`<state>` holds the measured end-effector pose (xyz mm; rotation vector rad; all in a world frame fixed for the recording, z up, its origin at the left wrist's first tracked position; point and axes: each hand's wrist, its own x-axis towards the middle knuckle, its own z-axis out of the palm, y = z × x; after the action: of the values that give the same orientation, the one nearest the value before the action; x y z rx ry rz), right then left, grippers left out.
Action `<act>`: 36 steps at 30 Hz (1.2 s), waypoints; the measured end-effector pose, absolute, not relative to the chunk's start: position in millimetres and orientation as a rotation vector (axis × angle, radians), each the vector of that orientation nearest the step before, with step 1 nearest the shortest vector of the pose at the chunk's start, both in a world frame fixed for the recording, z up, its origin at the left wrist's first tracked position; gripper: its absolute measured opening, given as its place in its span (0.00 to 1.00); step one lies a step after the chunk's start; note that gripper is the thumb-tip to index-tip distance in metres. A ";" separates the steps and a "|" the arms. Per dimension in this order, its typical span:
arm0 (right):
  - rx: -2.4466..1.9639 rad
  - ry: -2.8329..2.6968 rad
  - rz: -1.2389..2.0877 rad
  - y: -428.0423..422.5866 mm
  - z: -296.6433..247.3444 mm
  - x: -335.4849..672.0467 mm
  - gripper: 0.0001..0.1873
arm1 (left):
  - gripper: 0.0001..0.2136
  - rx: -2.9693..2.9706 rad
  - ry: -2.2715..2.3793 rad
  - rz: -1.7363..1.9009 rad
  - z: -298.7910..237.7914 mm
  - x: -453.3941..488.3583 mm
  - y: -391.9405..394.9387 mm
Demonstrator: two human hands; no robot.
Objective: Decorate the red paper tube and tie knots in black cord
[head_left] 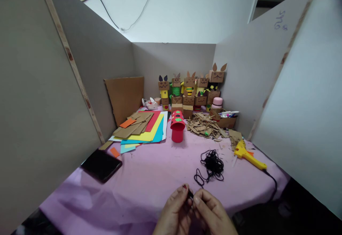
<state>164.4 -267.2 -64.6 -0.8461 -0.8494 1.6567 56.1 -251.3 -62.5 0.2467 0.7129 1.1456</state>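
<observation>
My left hand (175, 210) and my right hand (211, 212) meet at the bottom centre, fingertips pinched together on the end of a black string (190, 193). Just beyond them a loose tangle of the same black string (212, 165) lies on the pink table cover (149, 178). A red paper-wrapped cup (177, 126) with green dots stands further back in the middle.
Coloured paper sheets and cardboard pieces (141, 126) lie back left. A dark tablet (101, 164) sits at the left edge. A yellow glue gun (248, 155) lies to the right. Cardboard scraps (204, 124) and cardboard figures (191, 90) fill the back. White panels wall three sides.
</observation>
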 end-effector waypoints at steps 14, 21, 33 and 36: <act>-0.661 -0.681 1.856 -264.4 -65.5 163.9 0.20 | 0.15 0.478 0.503 0.995 -63.3 49.3 -258.1; -0.728 -0.689 1.858 -264.6 -66.3 163.3 0.20 | 0.11 0.572 0.486 0.988 -59.2 48.8 -257.9; -0.692 -0.742 1.863 -263.0 -61.1 165.1 0.22 | 0.09 0.666 0.441 1.056 -67.4 49.4 -251.7; -0.698 -0.764 1.867 -262.8 -61.2 164.8 0.23 | 0.08 0.655 0.465 1.066 -70.3 48.1 -250.8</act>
<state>164.8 -262.8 -61.2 -0.6982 -0.7638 1.8667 48.1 -250.8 -70.3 0.6551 0.4649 1.0662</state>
